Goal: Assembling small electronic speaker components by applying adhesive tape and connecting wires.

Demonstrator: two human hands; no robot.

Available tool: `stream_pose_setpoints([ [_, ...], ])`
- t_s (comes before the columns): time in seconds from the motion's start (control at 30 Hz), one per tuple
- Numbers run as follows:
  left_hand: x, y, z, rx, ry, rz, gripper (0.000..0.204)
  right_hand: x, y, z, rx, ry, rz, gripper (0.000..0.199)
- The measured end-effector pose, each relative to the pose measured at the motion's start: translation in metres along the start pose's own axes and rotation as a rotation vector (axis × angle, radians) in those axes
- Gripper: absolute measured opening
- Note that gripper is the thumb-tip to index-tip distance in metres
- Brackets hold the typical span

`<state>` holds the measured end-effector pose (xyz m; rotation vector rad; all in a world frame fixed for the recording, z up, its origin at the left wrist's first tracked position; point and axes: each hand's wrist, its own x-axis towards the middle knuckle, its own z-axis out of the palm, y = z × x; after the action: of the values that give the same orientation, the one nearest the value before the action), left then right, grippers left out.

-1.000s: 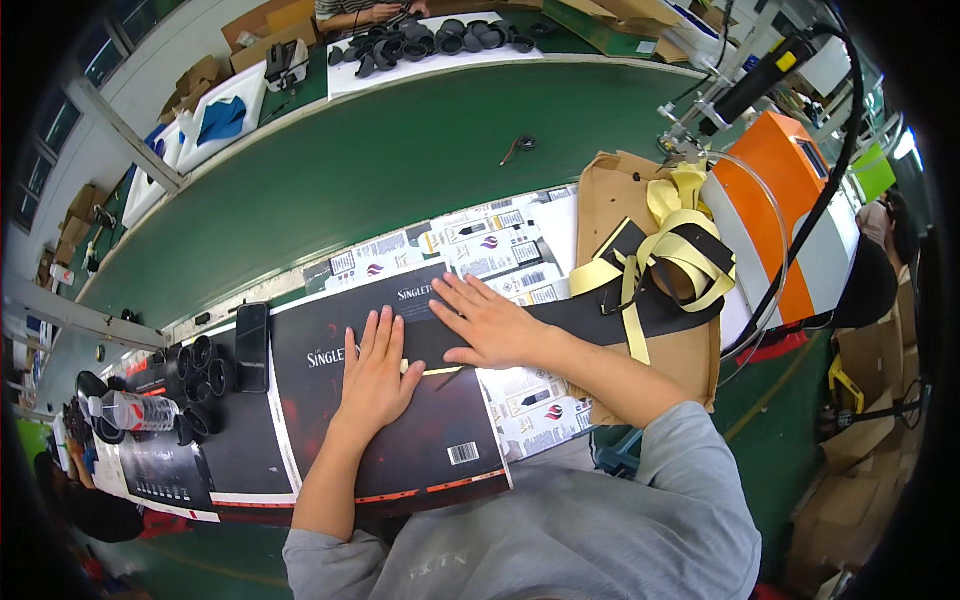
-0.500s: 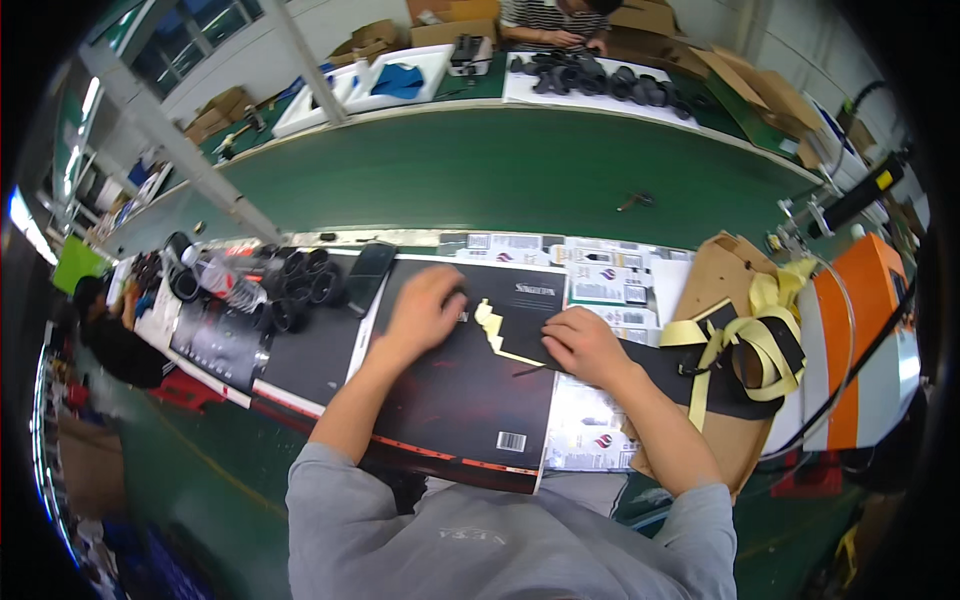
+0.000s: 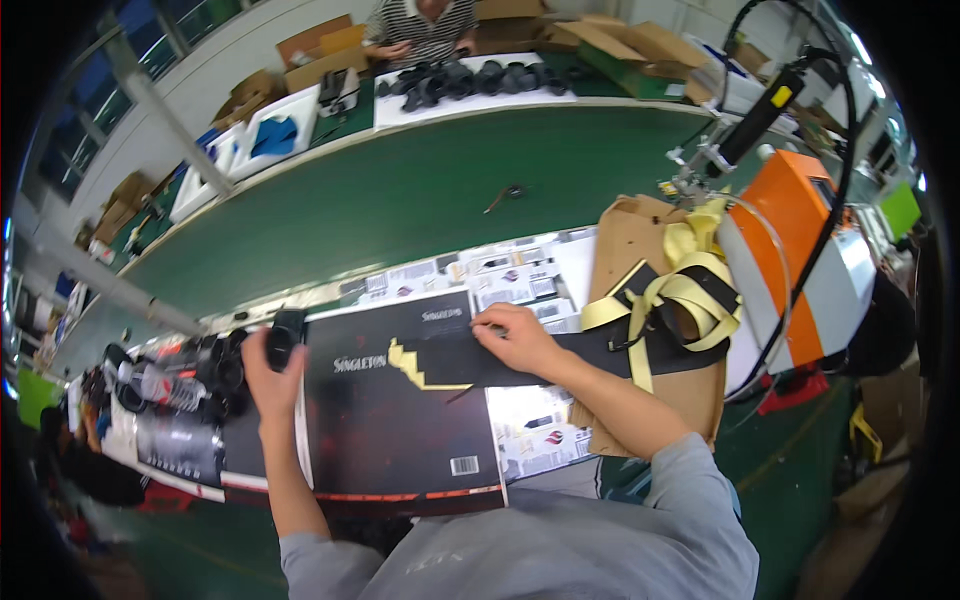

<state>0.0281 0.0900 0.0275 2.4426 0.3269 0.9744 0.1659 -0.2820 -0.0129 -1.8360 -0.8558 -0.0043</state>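
My left hand is closed around a black round part, at the left edge of a large black printed board. Just behind that part lies a dark phone. My right hand rests at the board's right edge with its fingers curled together; whatever is between the fingertips is too small to name. Under that hand runs a flat black strip. A crumpled, zigzag piece of pale yellow backing paper lies on the board between my hands.
Several black cup-like parts and a clear plastic bottle stand at left. On the right, a cardboard tray holds looped yellow tape, near an orange and white machine. Beyond the green belt, a person sits behind black parts.
My left hand has moved left off the board and closed on the black round part. The right hand stays by the board's right edge. My view has turned right.
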Motion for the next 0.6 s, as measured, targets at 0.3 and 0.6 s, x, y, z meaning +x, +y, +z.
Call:
stream_pose_setpoints([
  [0.3,-0.041,0.109,0.092,-0.455,-0.643,0.197,0.068,0.127,0.018,-0.038,-0.666,0.007,0.155,0.034],
  [0.6,-0.038,0.093,0.094,-0.595,-0.7,-0.027,0.073,0.182,0.116,-0.057,-0.809,0.053,0.237,0.034],
])
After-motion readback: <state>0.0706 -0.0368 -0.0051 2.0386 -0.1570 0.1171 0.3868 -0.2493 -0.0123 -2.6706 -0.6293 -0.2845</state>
